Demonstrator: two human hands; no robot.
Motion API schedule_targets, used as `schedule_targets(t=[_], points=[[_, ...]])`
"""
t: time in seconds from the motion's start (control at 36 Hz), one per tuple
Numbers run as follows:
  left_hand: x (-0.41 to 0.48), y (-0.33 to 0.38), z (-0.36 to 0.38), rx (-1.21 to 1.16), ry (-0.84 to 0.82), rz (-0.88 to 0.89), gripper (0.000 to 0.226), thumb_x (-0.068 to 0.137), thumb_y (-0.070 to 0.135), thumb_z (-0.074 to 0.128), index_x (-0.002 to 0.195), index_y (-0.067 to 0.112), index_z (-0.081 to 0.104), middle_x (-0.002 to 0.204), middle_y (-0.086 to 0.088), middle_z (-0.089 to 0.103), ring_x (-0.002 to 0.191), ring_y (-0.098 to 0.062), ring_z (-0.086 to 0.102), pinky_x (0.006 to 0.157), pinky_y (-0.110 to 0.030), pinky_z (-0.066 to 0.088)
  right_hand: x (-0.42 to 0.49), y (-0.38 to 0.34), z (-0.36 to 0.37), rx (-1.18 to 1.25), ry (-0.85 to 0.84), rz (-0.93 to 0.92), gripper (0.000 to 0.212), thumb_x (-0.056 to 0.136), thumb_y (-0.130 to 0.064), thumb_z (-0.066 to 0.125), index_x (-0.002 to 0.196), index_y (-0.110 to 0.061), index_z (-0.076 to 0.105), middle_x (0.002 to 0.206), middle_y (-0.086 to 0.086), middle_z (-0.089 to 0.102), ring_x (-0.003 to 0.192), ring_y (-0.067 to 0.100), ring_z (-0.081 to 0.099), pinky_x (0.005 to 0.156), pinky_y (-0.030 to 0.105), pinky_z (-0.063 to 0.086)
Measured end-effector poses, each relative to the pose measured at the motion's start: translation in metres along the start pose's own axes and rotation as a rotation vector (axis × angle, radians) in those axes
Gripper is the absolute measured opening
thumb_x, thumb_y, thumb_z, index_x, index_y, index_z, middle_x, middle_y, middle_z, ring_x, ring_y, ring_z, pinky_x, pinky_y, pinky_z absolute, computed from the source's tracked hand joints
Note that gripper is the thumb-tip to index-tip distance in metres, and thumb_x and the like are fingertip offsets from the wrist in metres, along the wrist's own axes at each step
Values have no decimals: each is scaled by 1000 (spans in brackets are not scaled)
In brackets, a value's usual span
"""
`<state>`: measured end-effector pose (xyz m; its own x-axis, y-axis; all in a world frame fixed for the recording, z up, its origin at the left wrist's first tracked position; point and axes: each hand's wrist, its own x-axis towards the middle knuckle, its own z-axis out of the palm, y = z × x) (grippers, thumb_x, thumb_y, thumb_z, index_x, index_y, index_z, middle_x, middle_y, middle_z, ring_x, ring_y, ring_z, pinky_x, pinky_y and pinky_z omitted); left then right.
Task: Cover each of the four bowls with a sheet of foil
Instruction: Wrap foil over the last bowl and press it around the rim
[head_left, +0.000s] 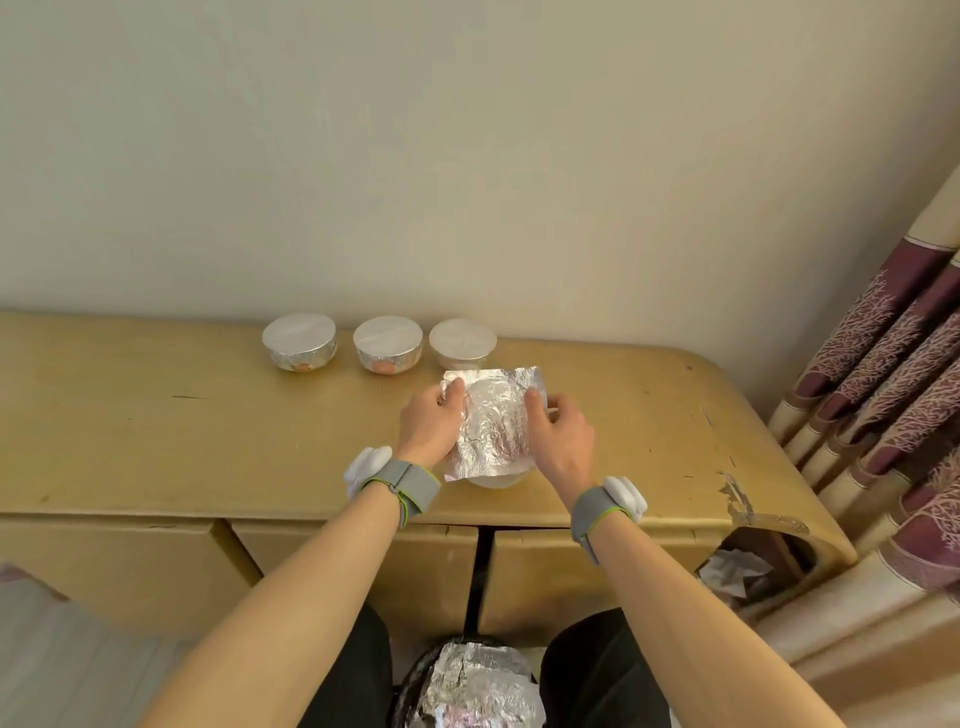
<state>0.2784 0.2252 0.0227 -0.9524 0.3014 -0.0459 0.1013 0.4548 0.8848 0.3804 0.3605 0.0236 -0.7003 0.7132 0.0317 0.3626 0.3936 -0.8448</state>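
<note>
Foil sheet (493, 421): lies crumpled over the fourth bowl (492, 480). It is draped loosely, with its far corners sticking out flat past the rim. The near edge overhangs, so only a strip of the bowl's white wall shows beneath it. Fourth bowl stands on the tabletop (208, 415) close to the front edge and is the reference for all positions below.

Left grip (428, 423): at the bowl's left side. Fingers are curled over the sheet's left edge, and the fingertips pinch the foil near its far-left corner.

Right grip (561, 436): at the bowl's right side. Fingers are bent down onto the sheet's right edge with the thumb set off to the right, holding foil against the bowl.

Left wristband (400, 486) and right wristband (605, 506): grey, each with a white module.

Behind the fourth bowl, along the wall (467, 156), three bowls stand in a row. Each has foil flat on top and tucked down the sides.
- First covered bowl (300, 343): farthest left.
- Second covered bowl (387, 345): behind and to the left.
- Third covered bowl (462, 343): directly behind, just past the sheet's far edge. Cannot tell whether they touch.

Below and in front of the fourth bowl, between the person's knees: foil heap (472, 686), crumpled.

Below and right of it: waste bin (737, 571) holding paper. Curtain (893, 364) hangs farther right.
</note>
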Motion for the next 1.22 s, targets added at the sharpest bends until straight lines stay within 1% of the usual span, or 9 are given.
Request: schedule_targets(t=[0.06, 0.17, 0.36, 0.5, 0.67, 0.78, 0.89, 1.03, 1.22], points=[[-5, 1, 1, 67, 19, 47, 49, 101, 51, 42, 72, 12, 45, 65, -3, 49, 64, -23, 47, 60, -36, 33, 0, 1, -3, -39, 2, -10, 43, 100, -51, 41, 90, -14, 59, 77, 2, 65, 79, 29, 60, 67, 36, 42], [-5, -8, 6, 131, 62, 58, 49, 101, 50, 42, 69, 13, 41, 65, -2, 48, 63, -22, 45, 61, -36, 33, 1, 6, -2, -101, -31, 5, 41, 104, -41, 38, 85, -8, 56, 75, 8, 60, 80, 37, 53, 67, 40, 37], [4, -21, 14, 216, 83, 20, 44, 104, 46, 38, 77, 13, 46, 71, -2, 53, 78, -33, 53, 64, -35, 35, 7, 12, 5, -165, -46, 22, 42, 104, -45, 33, 85, -15, 54, 84, 12, 66, 83, 38, 58, 68, 40, 43], [10, -28, 16, 312, 112, 49, 43, 103, 49, 37, 85, 13, 54, 74, -3, 59, 77, -35, 56, 61, -34, 36, 11, 16, 12, -206, -31, 38, 40, 104, -46, 33, 89, -17, 55, 85, 13, 68, 83, 39, 60, 71, 42, 49], [20, -28, 15, 392, 110, 60, 46, 101, 52, 39, 72, 16, 45, 74, -7, 60, 76, -35, 56, 60, -35, 36, 18, 17, 15, -309, 9, 44, 37, 103, -47, 33, 92, -19, 55, 82, 11, 66, 76, 37, 55, 64, 37, 42], [24, -33, 20, 433, 62, 42, 47, 99, 58, 36, 78, 18, 50, 83, -11, 65, 79, -36, 59, 62, -35, 40, 20, 25, 19, -402, 45, 0, 35, 103, -43, 29, 90, -16, 47, 87, 10, 63, 75, 37, 55, 62, 38, 40], [24, -36, 23, 408, 41, 14, 54, 97, 64, 34, 82, 17, 55, 78, -6, 64, 77, -33, 60, 62, -35, 41, 23, 33, 18, -323, -14, 38, 34, 104, -43, 31, 97, -14, 48, 88, 13, 65, 80, 38, 57, 70, 41, 46], [27, -42, 25, 197, -17, -64, 57, 96, 63, 41, 66, 14, 47, 65, -5, 61, 76, -32, 61, 68, -37, 44, 27, 44, 22, -91, -95, 141, 40, 100, -53, 36, 96, -16, 52, 86, 10, 69, 88, 35, 62, 82, 43, 50], [27, -46, 29, 3, -50, -170, 58, 94, 65, 43, 63, 17, 40, 59, 0, 51, 62, -20, 49, 61, -33, 36, 20, 52, 26, 155, -85, 226, 48, 98, -60, 40, 78, -17, 46, 59, -3, 52, 62, 22, 50, 64, 35, 41]])
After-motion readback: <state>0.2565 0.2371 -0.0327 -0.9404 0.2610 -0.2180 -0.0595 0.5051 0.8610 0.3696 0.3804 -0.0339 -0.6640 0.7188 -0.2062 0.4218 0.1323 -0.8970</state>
